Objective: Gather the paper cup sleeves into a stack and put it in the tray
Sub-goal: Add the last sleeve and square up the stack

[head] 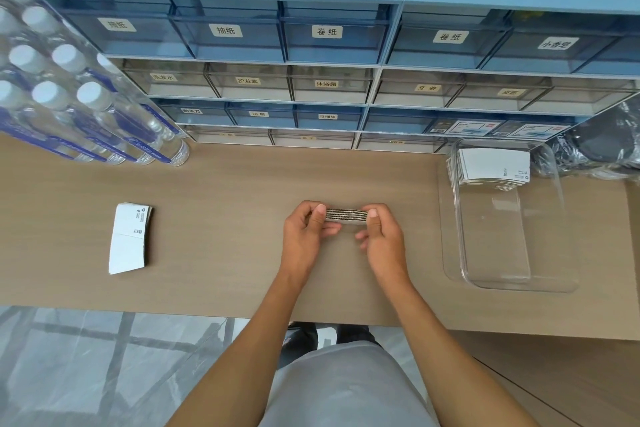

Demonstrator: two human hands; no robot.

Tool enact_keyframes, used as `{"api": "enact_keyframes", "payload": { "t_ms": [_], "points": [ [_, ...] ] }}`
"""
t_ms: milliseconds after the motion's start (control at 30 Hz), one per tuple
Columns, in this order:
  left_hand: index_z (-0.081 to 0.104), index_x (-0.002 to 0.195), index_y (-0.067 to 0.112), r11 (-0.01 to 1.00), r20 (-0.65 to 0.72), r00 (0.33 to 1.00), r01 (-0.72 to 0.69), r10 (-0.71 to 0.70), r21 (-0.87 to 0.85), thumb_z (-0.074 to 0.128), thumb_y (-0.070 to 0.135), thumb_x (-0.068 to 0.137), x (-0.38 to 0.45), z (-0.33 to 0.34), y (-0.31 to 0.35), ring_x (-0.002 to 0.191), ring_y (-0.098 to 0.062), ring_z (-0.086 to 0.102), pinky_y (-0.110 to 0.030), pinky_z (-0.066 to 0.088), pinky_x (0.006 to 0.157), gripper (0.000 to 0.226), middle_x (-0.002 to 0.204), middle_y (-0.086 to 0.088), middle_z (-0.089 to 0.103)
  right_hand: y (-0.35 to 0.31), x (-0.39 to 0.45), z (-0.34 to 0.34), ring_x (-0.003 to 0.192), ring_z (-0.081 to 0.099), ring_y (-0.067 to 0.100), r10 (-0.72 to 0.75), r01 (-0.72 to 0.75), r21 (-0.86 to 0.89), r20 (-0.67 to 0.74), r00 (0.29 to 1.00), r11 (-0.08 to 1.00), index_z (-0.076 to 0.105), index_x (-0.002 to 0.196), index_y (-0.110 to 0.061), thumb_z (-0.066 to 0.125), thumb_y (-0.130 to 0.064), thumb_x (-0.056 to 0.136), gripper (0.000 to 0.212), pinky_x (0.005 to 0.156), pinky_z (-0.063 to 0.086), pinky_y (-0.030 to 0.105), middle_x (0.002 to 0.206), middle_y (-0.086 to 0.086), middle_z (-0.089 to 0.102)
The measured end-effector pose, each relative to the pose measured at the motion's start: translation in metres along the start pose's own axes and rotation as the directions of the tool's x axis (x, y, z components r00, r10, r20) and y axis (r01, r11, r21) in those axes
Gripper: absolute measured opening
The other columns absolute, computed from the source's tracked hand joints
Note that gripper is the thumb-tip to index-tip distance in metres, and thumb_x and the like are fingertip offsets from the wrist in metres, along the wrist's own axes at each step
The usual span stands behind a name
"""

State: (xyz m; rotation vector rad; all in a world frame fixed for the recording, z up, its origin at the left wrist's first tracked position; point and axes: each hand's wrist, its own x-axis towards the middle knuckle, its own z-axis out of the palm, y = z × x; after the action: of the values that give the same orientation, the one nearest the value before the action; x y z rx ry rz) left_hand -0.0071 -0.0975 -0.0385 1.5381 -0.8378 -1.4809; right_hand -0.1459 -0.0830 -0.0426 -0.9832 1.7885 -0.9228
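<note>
Two piles of sleeves are sitting outside your grip: one stack (491, 166) is lying in the far end of the clear tray (554, 218), the other pile (130, 237) is resting on the table (225, 253) well off to your left. You're pinching a third stack (346, 216) edge-on between your left hand (306, 236) and right hand (379, 239), mid-table, with bare table lying between it and the tray's near side.

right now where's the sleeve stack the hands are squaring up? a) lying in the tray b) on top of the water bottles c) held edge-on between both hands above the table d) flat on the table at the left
c: the stack sits edge-on between the left hand and right hand, over the table; other sleeves lie in the tray.
</note>
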Motion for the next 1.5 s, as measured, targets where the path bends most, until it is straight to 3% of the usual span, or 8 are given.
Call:
{"api": "enact_keyframes", "payload": {
  "t_ms": [233,467,600,733,1000,1133,1233,1500],
  "points": [
    [0.066,0.099,-0.004,0.999,0.033,0.999,0.017,-0.017,-0.030,0.053,0.015,0.101,0.005,-0.004,0.004,0.077,-0.023,0.076,-0.024,0.061,0.075,0.023,0.091,-0.025,0.074,-0.001,0.007,-0.005,0.078,0.074,0.022,0.094,-0.104,0.290,0.049,0.994,0.951,0.064,0.088,-0.017,0.049,-0.017,0.100,0.019,0.077,0.060,0.029,0.095,0.010,0.066],
    [0.069,0.104,0.001,0.997,0.042,0.997,0.071,-0.070,-0.019,0.065,0.021,0.095,0.004,-0.009,0.005,0.087,-0.025,0.076,-0.029,0.059,0.084,0.022,0.096,-0.022,0.076,-0.001,0.011,-0.008,0.079,0.073,0.023,0.127,-0.150,0.356,0.089,0.988,0.922,0.064,0.096,0.000,0.052,-0.013,0.099,0.019,0.083,0.060,0.034,0.096,0.014,0.066],
    [0.067,0.110,0.008,0.993,0.079,0.993,0.081,-0.088,0.086,0.079,0.005,0.081,0.002,-0.011,0.006,0.079,-0.007,0.074,-0.020,0.057,0.074,0.031,0.089,-0.005,0.078,-0.002,0.010,-0.012,0.083,0.073,0.028,0.155,-0.191,0.410,0.118,0.981,0.892,0.063,0.100,0.005,0.057,-0.011,0.096,0.018,0.088,0.059,0.038,0.096,0.019,0.066],
    [0.066,0.109,0.004,0.990,0.059,0.996,0.055,-0.063,0.132,0.072,-0.004,0.085,0.001,-0.009,0.009,0.072,-0.002,0.072,-0.015,0.056,0.069,0.026,0.090,-0.007,0.075,-0.002,0.008,-0.018,0.099,0.070,0.039,0.123,-0.181,0.331,0.186,0.975,0.926,0.064,0.103,-0.005,0.073,0.000,0.081,0.024,0.094,0.055,0.043,0.104,0.023,0.072],
    [0.052,0.109,0.001,0.998,-0.177,0.982,0.057,-0.061,-0.026,0.071,-0.016,0.079,-0.016,-0.009,0.024,0.066,-0.028,0.060,-0.019,0.054,0.050,0.039,0.083,-0.025,0.062,-0.026,0.011,-0.015,0.075,0.069,0.017,0.057,-0.095,0.232,0.168,0.984,0.968,0.064,0.093,-0.014,0.068,0.011,0.078,0.030,0.064,0.057,0.023,0.090,0.010,0.072],
    [0.053,0.105,0.007,0.995,-0.333,0.938,0.091,-0.099,-0.040,0.076,-0.007,0.078,-0.027,-0.021,0.032,0.059,-0.013,0.064,-0.020,0.052,0.055,0.038,0.085,-0.020,0.070,-0.041,0.015,-0.004,0.080,0.071,0.011,-0.015,-0.010,0.100,0.245,0.969,0.995,0.069,0.092,-0.015,0.071,0.001,0.077,0.022,0.070,0.054,0.017,0.090,-0.001,0.076],
    [0.056,0.095,0.013,0.990,-0.469,0.873,0.133,-0.137,-0.042,0.083,0.007,0.076,-0.037,-0.035,0.029,0.070,-0.021,0.064,-0.028,0.050,0.064,0.034,0.084,-0.017,0.071,-0.055,0.015,0.013,0.076,0.069,0.009,-0.038,0.018,0.063,0.338,0.941,0.998,0.067,0.090,-0.020,0.071,-0.002,0.078,0.022,0.066,0.052,0.015,0.088,-0.002,0.074],
    [0.060,0.093,0.008,0.950,-0.667,0.678,0.184,-0.309,-0.253,0.084,0.019,0.076,-0.062,-0.074,0.020,0.067,-0.018,0.056,-0.030,0.048,0.062,0.033,0.080,-0.005,0.061,-0.076,0.003,0.074,0.085,0.069,0.017,-0.020,0.089,-0.111,0.512,0.859,0.990,0.062,0.096,-0.016,0.075,-0.007,0.076,0.026,0.075,0.056,0.029,0.094,0.003,0.071]
  ]
}}
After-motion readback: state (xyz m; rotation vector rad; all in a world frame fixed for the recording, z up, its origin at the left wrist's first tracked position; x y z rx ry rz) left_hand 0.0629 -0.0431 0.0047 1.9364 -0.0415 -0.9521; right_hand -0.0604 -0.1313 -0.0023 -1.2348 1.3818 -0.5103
